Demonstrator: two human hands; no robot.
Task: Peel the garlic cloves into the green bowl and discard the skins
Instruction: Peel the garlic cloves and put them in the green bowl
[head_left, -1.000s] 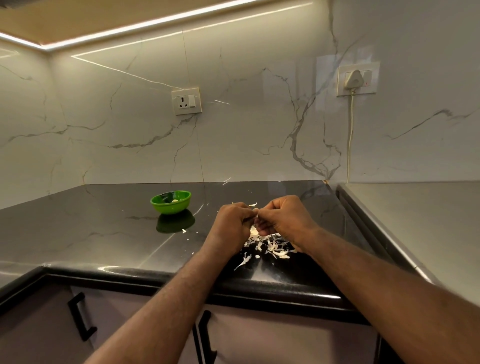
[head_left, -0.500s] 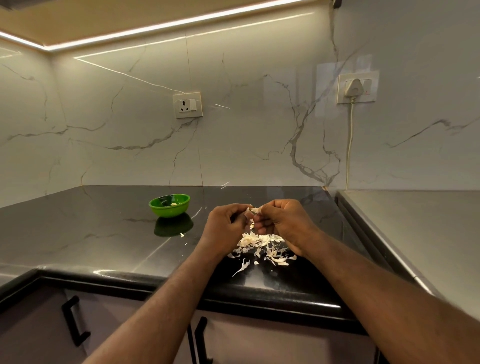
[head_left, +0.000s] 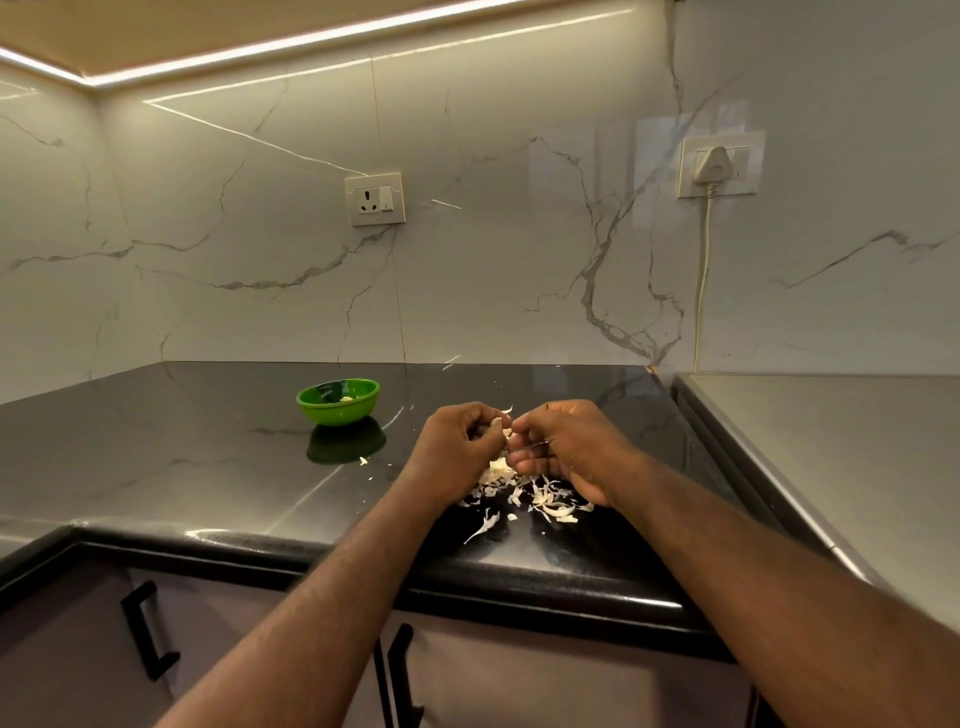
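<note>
Garlic clove (head_left: 506, 432): sat right of the green bowl (head_left: 337, 410), raised above the counter (head_left: 208, 467), mostly hidden by fingers.
Counter: was dark and glossy, and carried the bowl.
Right hand (head_left: 571, 447): farthest right of the bowl, fingers curled, pinched the clove.
Left hand (head_left: 460, 447): between bowl and right hand, fingers curled, pinched the same clove.
Skins (head_left: 540, 496): lay in a loose pale pile right of the bowl, under the hands.
Bowl: stood upright and held a few pale pieces.
</note>
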